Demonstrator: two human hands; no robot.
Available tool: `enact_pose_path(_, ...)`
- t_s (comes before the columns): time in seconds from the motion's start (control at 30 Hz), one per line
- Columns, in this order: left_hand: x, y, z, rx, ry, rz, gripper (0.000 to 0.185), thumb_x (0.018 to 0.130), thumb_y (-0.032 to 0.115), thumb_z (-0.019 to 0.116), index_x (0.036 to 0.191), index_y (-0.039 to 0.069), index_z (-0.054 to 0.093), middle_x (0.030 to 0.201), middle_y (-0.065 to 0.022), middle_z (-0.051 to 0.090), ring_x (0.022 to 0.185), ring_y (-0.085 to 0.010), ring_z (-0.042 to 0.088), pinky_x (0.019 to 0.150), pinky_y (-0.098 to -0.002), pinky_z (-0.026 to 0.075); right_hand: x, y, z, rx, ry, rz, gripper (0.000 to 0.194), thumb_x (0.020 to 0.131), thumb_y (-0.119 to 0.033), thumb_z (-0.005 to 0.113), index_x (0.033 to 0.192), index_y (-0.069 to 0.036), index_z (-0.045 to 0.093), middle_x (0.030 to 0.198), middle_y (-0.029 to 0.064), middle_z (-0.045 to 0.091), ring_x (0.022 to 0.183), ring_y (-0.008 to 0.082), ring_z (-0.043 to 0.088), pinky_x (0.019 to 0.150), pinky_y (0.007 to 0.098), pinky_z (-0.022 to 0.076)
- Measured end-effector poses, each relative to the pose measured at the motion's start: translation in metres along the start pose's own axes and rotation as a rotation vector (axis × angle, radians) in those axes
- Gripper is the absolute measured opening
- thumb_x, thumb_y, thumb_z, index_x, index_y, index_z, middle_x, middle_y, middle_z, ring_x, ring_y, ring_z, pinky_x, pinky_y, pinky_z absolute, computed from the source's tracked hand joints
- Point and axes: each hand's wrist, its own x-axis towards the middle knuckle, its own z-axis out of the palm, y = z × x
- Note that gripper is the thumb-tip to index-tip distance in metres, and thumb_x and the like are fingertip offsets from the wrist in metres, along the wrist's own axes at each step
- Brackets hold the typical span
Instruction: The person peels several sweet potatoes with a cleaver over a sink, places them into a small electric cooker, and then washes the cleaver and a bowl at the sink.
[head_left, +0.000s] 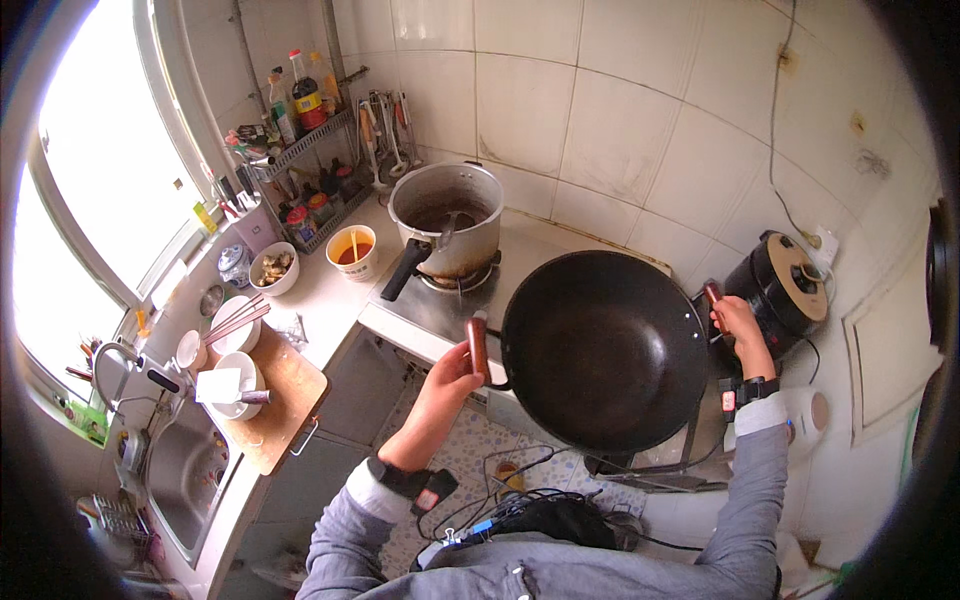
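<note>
A large black wok with two wooden-gripped side handles is in front of me, tilted so that its hollow inside faces me. My left hand grips the reddish-brown handle at its left. On the other side my right hand holds the matching handle. A dark coating covers the inside, and light glints off its right half. Part of the stove is hidden behind the wok. Left of it, a pressure cooker pot without a lid sits on a burner, with a utensil in its dark contents.
An electric cooker stands right of the wok. A wooden cutting board carries white bowls and a cleaver beside the sink. A paper tub of red sauce is near the pot. Loose cables hang before my body.
</note>
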Motion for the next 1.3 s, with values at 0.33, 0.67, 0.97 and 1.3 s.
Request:
enact_pose_path(0.33,0.143,-0.009,0.03,0.089,-0.022,-0.041,0.061,0.076,-0.002,0.047,0.137,0.001,0.04,0.109,0.0001,0.057,0.097,-0.0104,0.052,0.083,-0.0224,0.037,0.138,0.032,0.004,0.095,-0.081,0.058,0.014,0.083,-0.021,0.056,0.083,-0.007,0.058,0.07,0.0018,0.06,0.054,0.0105,0.054,0.048,0.0236,0.0415)
enact_pose_path(0.67,0.19,-0.035,0.042,0.021,0.04,-0.04,0.056,0.073,-0.009,0.047,0.129,-0.003,0.045,0.106,-0.0028,0.056,0.098,-0.0136,0.053,0.089,-0.0252,0.039,0.179,0.047,0.006,0.147,-0.011,0.067,0.015,0.081,-0.024,0.06,0.083,-0.009,0.06,0.07,-0.0008,0.058,0.056,0.0084,0.052,0.05,0.0227,0.0397)
enact_pose_path(0.97,0.204,-0.053,0.034,0.04,-0.04,-0.043,0.059,0.075,-0.006,0.048,0.134,-0.003,0.042,0.118,-0.0021,0.055,0.107,-0.0133,0.051,0.094,-0.0249,0.036,0.184,0.059,0.001,0.183,-0.018,0.087,0.015,0.082,-0.024,0.06,0.083,-0.009,0.06,0.07,-0.0015,0.058,0.057,0.0079,0.052,0.05,0.0218,0.0398)
enact_pose_path(1.3,0.23,-0.065,0.026,0.076,-0.023,0.067,0.062,0.071,-0.006,0.049,0.133,-0.003,0.043,0.117,-0.0039,0.055,0.108,-0.0142,0.05,0.095,-0.026,0.037,0.199,0.079,-0.001,0.182,0.0,0.089,0.013,0.085,-0.02,0.058,0.091,-0.009,0.059,0.076,-0.0006,0.058,0.063,0.0078,0.053,0.054,0.0219,0.0433)
